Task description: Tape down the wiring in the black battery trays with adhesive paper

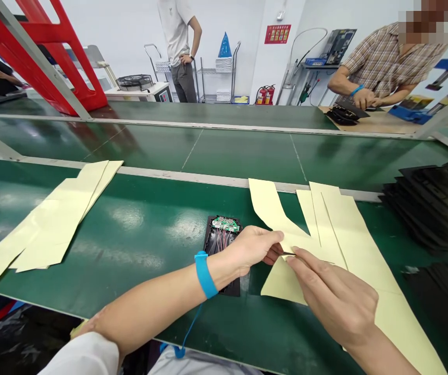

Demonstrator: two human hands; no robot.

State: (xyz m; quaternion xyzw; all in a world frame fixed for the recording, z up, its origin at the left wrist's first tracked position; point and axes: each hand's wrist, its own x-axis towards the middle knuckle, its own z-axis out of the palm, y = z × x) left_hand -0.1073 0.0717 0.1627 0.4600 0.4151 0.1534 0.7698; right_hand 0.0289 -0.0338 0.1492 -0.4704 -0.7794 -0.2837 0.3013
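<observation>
Over a green bench (138, 245) facing white walls (227, 15), hands (253, 246) pinch a yellow sheet (268, 202) and a dark tool (288, 253).

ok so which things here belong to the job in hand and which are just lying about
Likely the job:
pale yellow paper strip by the left hand
slim dark item in the right hand
black rectangular housing with green circuit board

Apparently unrelated:
red plastic frame
red cylindrical fire extinguishers
</observation>
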